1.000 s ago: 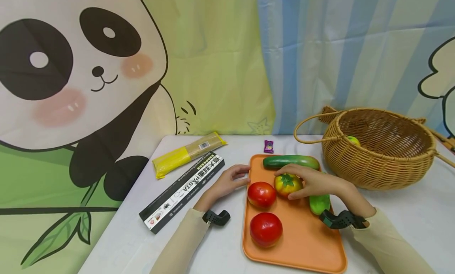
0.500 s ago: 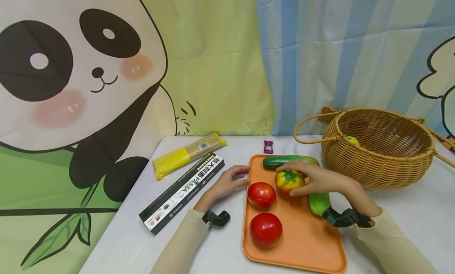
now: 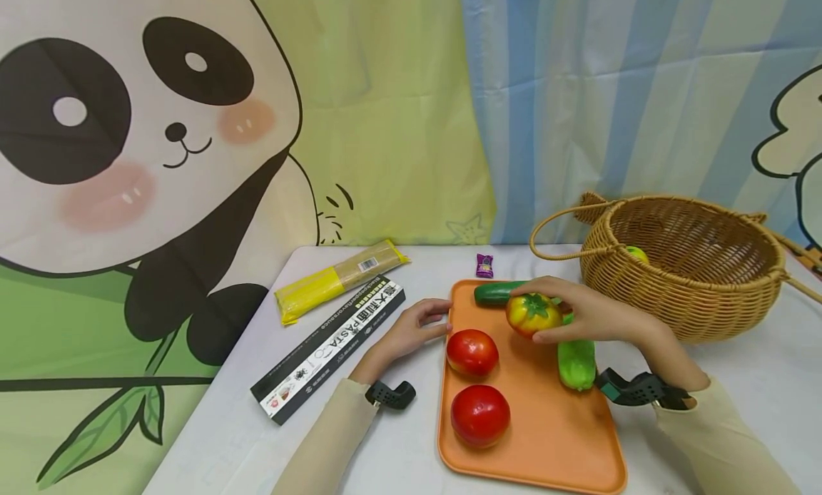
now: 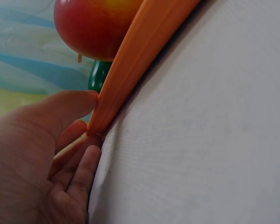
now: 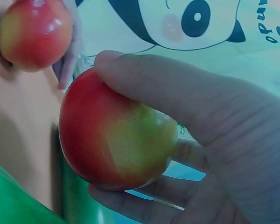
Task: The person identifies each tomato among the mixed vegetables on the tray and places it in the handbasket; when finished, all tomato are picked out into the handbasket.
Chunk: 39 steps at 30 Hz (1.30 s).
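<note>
My right hand (image 3: 581, 315) grips a yellow-red tomato (image 3: 533, 314) with a green stalk and holds it just above the orange tray (image 3: 533, 424). In the right wrist view the thumb and fingers curl round this tomato (image 5: 116, 135). My left hand (image 3: 414, 327) rests on the table with its fingertips against the tray's left rim (image 4: 140, 56). Two red tomatoes (image 3: 472, 351) (image 3: 480, 414) lie on the tray. A dark green cucumber (image 3: 497, 293) lies at the tray's far end, partly behind my right hand. A lighter green cucumber (image 3: 576, 361) lies under my right wrist.
A wicker basket (image 3: 687, 267) stands at the right with a green fruit (image 3: 638, 253) inside. A black pasta box (image 3: 330, 345) and a yellow spaghetti packet (image 3: 340, 277) lie left of the tray. A small purple wrapper (image 3: 485, 264) sits behind it. Cartoon curtains hang behind the table.
My right hand has lifted the yellow-red tomato off the tray and moved it slightly up and to the right. The left hand has stayed at the tray's rim.
</note>
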Each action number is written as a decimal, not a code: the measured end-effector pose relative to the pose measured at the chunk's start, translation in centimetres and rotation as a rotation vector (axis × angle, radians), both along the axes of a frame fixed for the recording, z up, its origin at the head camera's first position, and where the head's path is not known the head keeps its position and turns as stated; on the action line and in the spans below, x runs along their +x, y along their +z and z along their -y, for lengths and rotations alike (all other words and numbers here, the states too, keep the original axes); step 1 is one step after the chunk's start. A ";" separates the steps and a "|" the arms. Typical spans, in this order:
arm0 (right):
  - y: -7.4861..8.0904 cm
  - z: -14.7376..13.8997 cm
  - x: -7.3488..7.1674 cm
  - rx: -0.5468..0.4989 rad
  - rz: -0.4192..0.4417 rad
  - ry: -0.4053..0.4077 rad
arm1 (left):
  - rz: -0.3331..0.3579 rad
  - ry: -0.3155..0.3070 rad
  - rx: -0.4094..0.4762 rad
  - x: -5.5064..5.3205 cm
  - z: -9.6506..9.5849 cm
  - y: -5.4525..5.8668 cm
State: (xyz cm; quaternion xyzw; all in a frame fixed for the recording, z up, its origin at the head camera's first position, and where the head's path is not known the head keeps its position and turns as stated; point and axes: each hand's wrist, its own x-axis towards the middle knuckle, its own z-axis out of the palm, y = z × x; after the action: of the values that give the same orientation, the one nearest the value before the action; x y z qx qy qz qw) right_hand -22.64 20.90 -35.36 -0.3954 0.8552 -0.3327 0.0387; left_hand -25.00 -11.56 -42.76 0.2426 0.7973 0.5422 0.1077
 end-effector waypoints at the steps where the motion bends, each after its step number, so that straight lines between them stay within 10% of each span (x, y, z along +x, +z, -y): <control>1: 0.1 -0.1 0.0 -0.002 -0.006 -0.005 | -0.004 -0.002 0.001 0.3 0.0 0.4; 39: 2.8 -4.0 0.6 -0.195 -0.292 -0.217 | -0.001 -0.011 0.002 0.3 0.0 0.6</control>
State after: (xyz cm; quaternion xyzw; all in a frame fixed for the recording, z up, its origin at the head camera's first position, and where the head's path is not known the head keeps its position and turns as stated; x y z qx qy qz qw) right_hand -22.08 24.92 -32.52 -0.3467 0.8531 -0.3553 -0.1606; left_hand -24.66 -11.55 -42.19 0.2474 0.7954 0.5422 0.1099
